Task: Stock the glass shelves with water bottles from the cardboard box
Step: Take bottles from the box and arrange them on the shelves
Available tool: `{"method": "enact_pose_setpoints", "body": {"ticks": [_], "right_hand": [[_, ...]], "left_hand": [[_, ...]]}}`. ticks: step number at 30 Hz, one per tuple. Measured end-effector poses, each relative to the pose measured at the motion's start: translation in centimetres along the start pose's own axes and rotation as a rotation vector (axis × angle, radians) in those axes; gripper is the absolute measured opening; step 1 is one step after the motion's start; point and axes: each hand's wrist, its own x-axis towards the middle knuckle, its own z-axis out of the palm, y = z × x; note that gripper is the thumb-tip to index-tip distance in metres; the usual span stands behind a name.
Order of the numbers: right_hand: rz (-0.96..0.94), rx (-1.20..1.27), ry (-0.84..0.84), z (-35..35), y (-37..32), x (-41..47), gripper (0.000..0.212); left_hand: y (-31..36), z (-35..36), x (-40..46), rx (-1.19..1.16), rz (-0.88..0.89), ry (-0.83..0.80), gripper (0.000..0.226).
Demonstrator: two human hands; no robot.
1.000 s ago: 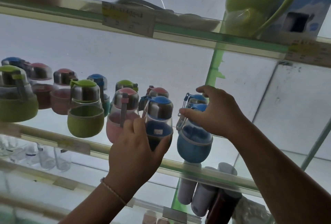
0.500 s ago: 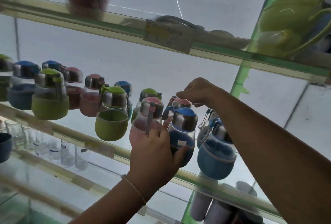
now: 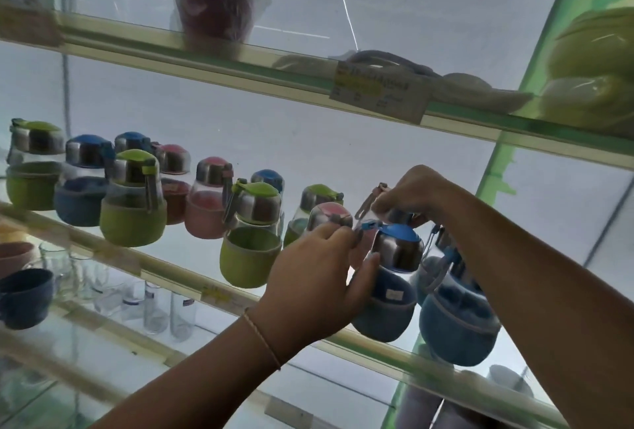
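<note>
Our left hand (image 3: 319,277), lower earlier, now pinches the strap of the blue bottle (image 3: 387,288) on the middle shelf (image 3: 178,274). Our right hand (image 3: 411,195) has dropped onto a bottle top behind, fingers curled round it.

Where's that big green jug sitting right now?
The green jug sits on the top glass shelf at the far right, beside the green post and right of the price tag.

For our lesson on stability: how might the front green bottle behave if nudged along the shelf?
The green bottle looks squat and wide-based, so probably slides rather than tips. Its fabric-like sleeve likely drags on the glass shelf. The clear body may be breakable.
</note>
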Motion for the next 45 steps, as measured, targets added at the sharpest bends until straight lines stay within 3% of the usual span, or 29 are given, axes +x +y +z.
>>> {"method": "enact_pose_setpoints", "body": {"ticks": [7, 10, 15, 21, 26, 41, 45], "right_hand": [[-0.045, 0.195, 0.216, -3.1, 0.2, -2.4, 0.027], [-0.012, 0.362, 0.281, -4.2, 0.4, -2.9, 0.034], [0.036, 0.682, 0.216, -5.1, 0.2, -3.4, 0.039], [0.083, 1.0, 0.218, -4.2, -0.3, -4.2, 0.036], [0.128, 1.224, 0.083, -3.0, -1.6, -4.7, 0.027], [0.069, 1.324, -0.151, 1.7, -9.9, -5.0, 0.005], [0.082, 1.315, -0.183, 3.4, -11.7, -4.7, 0.018]], "left_hand": [[0.4, -0.3, 2.3, -0.079, 0.071, -0.014, 0.035], [0.7, -0.4, 3.1, -0.08, 0.08, -0.006, 0.038], [1.3, -0.5, 4.0, -0.076, 0.051, -0.018, 0.047], [1.3, -1.5, 4.6, -0.076, 0.042, 0.052, 0.044], [0.1, -2.8, 4.9, -0.012, 0.022, 0.091, 0.048], [-6.9, -8.6, 4.0, 0.064, -0.091, 0.171, 0.059], [-8.9, -9.9, 3.8, 0.088, -0.118, 0.164, 0.062]]}}
